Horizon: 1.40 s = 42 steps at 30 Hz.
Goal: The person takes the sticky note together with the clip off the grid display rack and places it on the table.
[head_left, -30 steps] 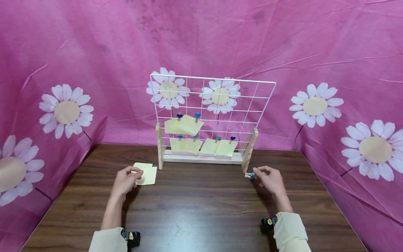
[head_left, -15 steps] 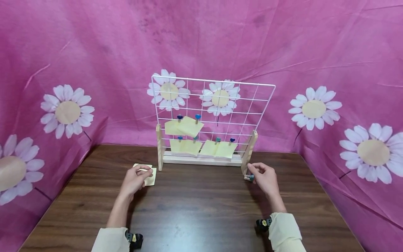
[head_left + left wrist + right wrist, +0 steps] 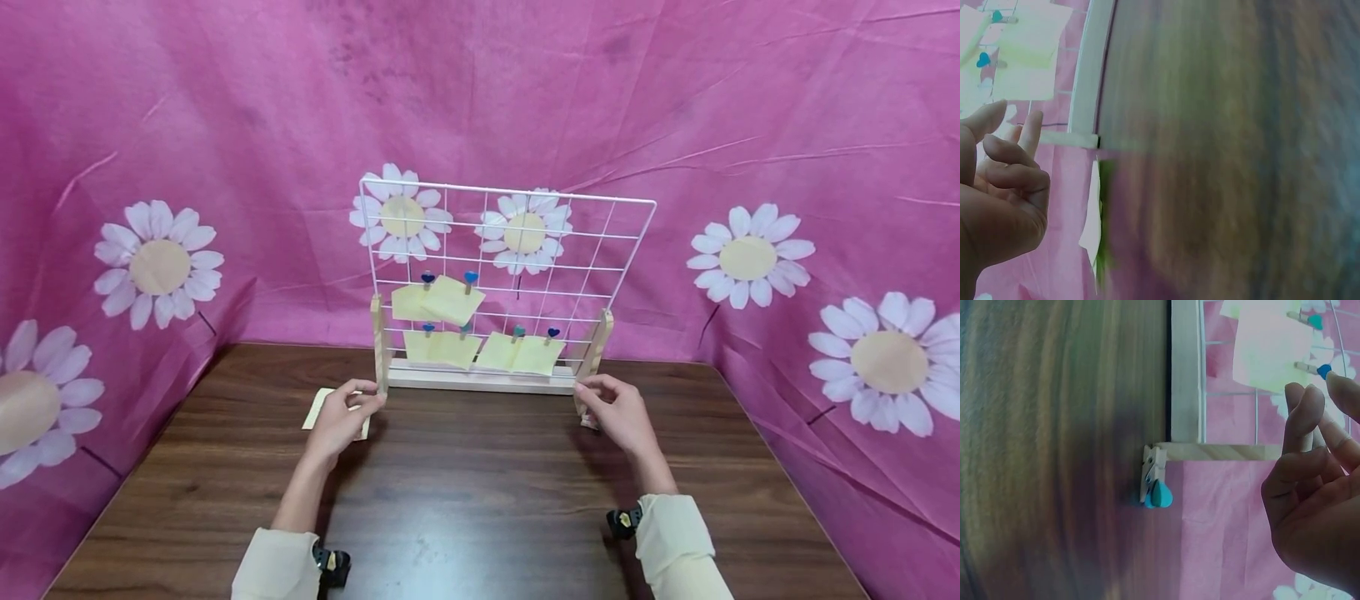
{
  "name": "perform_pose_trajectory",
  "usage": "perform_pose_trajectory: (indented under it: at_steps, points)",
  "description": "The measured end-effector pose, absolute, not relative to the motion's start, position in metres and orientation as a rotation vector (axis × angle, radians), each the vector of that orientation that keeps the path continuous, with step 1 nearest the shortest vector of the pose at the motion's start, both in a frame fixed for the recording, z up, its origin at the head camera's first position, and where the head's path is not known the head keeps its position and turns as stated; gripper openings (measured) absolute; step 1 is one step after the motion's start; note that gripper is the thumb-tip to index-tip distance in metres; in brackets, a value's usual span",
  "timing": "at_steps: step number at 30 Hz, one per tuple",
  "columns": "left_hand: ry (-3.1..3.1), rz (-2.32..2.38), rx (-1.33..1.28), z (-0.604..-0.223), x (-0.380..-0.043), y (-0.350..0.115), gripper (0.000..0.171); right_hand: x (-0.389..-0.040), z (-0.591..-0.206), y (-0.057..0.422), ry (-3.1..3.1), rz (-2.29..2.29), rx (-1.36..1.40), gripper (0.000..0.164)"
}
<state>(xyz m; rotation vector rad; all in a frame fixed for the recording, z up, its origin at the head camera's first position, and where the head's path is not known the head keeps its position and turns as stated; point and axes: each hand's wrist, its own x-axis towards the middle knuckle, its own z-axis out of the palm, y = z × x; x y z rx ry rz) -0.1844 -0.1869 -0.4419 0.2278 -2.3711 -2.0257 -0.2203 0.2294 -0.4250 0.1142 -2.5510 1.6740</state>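
The rack (image 3: 480, 383) stands on the tabletop (image 3: 465, 483) ahead of you, its long side going crosswise. Your left hand (image 3: 341, 422) is beside its left leg (image 3: 379, 346), your right hand (image 3: 618, 417) beside its right leg (image 3: 596, 346); all fingers (image 3: 1302, 419) look loosely bent, holding nothing. Touching, I cannot tell.

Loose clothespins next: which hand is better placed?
Probably the right hand: it is close to the loose clothespins at the right wooden post. The left hand is over by the left wooden post and loose sticky notes.
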Motion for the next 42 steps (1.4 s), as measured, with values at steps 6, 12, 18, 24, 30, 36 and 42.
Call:
perform_pose_trajectory:
  at_steps: [6, 12, 18, 24, 30, 36, 42]
  points:
    - [-2.373, -2.035, 0.199, -0.438, -0.191, -0.178, 0.042, -0.224, -0.418, 0.219, -2.56, 1.606, 0.176, 0.029]
    - [-2.339, -2.015, 0.211, -0.434, -0.194, -0.169, 0.041, -0.228, -0.41, 0.207, -2.595, 1.59, 0.258, 0.031]
    - [-2.302, -2.032, 0.187, -0.431, -0.196, -0.16, 0.04, -0.233, -0.401, 0.196, -2.598, 1.56, 0.319, 0.03]
    - [-2.281, -2.107, 0.124, -0.424, -0.2, -0.149, 0.039, -0.239, -0.389, 0.184, -2.589, 1.517, 0.436, 0.028]
    - [-2.257, -2.183, 0.088, -0.415, -0.204, -0.14, 0.042, -0.246, -0.376, 0.171, -2.543, 1.549, 0.533, 0.03]
    - [-2.226, -2.201, 0.079, -0.41, -0.21, -0.132, 0.045, -0.25, -0.362, 0.159, -2.466, 1.659, 0.517, 0.029]
    - [-2.196, -2.189, 0.129, -0.408, -0.217, -0.124, 0.047, -0.252, -0.346, 0.147, -2.418, 1.681, 0.521, 0.027]
